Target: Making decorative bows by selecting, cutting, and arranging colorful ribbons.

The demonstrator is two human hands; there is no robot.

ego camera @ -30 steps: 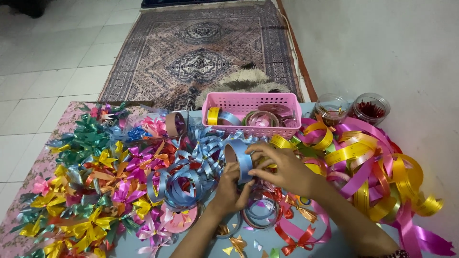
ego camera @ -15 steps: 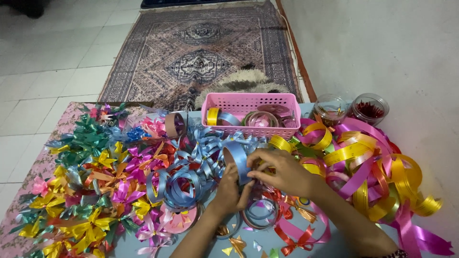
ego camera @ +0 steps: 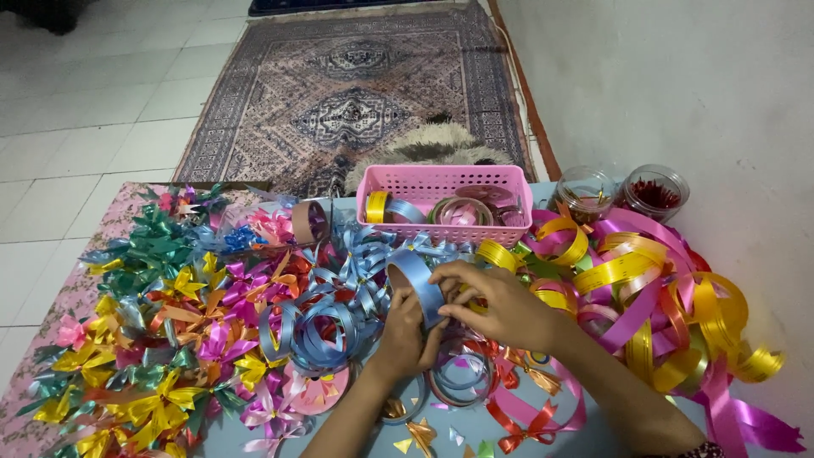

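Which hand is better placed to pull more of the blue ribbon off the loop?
Right, probably. The right hand pinches the light blue satin ribbon loop at its free top, while the left hand steadies it from below.

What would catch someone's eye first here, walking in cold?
Probably the two hands at the centre: the left hand and right hand are pinching a loop of light blue ribbon between them. To their left spreads a heap of finished bows in many colours, to their right a tangle of yellow and pink ribbon. Behind sits a pink basket.
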